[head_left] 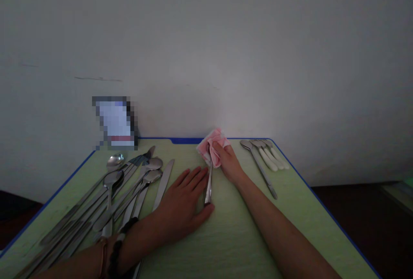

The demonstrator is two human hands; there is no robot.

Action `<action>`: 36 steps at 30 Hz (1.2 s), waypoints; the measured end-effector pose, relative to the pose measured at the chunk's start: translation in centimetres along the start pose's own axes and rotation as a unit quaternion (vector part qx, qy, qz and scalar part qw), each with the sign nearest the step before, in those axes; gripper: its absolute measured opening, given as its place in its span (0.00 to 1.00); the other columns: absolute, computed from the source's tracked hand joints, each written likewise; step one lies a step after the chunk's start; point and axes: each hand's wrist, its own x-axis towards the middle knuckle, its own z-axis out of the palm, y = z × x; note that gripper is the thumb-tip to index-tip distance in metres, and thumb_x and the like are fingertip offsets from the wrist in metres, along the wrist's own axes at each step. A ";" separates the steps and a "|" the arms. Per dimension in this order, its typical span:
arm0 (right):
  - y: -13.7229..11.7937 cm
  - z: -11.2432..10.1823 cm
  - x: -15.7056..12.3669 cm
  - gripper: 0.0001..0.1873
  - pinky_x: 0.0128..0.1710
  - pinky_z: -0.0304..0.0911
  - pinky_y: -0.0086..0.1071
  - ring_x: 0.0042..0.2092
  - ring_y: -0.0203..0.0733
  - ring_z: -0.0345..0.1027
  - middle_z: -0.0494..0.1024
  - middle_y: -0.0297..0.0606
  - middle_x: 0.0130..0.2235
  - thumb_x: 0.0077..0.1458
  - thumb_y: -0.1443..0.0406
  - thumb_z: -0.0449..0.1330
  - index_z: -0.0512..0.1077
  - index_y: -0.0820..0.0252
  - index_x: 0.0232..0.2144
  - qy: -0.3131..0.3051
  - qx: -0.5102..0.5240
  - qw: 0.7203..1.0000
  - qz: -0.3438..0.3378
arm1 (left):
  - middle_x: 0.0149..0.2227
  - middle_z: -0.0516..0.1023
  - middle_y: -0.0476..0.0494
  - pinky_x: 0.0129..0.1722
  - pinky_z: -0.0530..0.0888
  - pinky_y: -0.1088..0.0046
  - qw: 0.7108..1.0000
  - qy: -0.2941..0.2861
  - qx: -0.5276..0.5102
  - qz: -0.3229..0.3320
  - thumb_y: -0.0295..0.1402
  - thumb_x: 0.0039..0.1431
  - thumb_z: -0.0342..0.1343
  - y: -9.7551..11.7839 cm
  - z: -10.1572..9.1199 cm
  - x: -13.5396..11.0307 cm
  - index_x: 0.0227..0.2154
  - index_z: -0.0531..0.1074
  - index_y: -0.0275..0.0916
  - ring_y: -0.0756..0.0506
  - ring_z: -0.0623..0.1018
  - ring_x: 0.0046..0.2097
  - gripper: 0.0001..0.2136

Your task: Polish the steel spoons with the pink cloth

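Note:
My right hand (pixel 227 160) is closed round a pink-and-white cloth (pixel 213 148), which wraps the upper end of a metal piece of cutlery. That piece's shiny handle (pixel 209 186) points toward me; its head is hidden by the cloth, so I cannot tell its kind. Flat on the table, fingers stretched, my left hand (pixel 182 203) lies just left of the handle. Its thumb reaches the handle's lower end. A table knife (pixel 165 180) lies beside the left hand, partly covered by it.
Left on the green table (pixel 238 236) is a heap of metal spoons (pixel 112 179) and knives. At right lie one spoon (pixel 260 167) and several white-handled forks (pixel 269 160). A blurred-out phone-like screen (pixel 116 120) leans near the grey wall (pixel 226 55).

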 end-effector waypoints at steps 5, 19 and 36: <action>0.1 -0.3 0.5 0.17 0.30 0.59 0.29 0.28 0.36 0.64 0.74 0.31 0.26 0.44 0.52 0.63 0.71 0.59 0.30 0.011 0.032 0.999 0.007 | 0.62 0.59 0.40 0.63 0.53 0.58 1.000 0.018 0.003 0.010 0.39 0.63 0.44 -0.1 0.1 0.0 0.60 0.57 0.36 0.42 0.57 0.64 0.24; -0.3 -0.4 0.4 0.21 0.31 0.59 0.29 0.28 0.36 0.64 0.74 0.31 0.25 0.43 0.48 0.62 0.72 0.60 0.26 -0.005 0.032 0.999 0.040 | 0.61 0.62 0.37 0.63 0.52 0.56 0.999 0.004 -0.040 0.032 0.34 0.63 0.43 -0.4 0.1 0.2 0.58 0.59 0.33 0.42 0.57 0.63 0.21; -1.5 -1.1 0.7 0.21 0.39 0.67 0.32 0.33 0.38 0.71 0.78 0.36 0.30 0.51 0.48 0.56 0.72 0.60 0.31 -0.056 0.219 0.967 0.118 | 0.24 0.68 0.51 0.31 0.66 0.73 0.892 0.053 -0.421 -0.155 0.40 0.65 0.35 -1.2 -0.7 1.3 0.26 0.64 0.40 0.48 0.68 0.28 0.17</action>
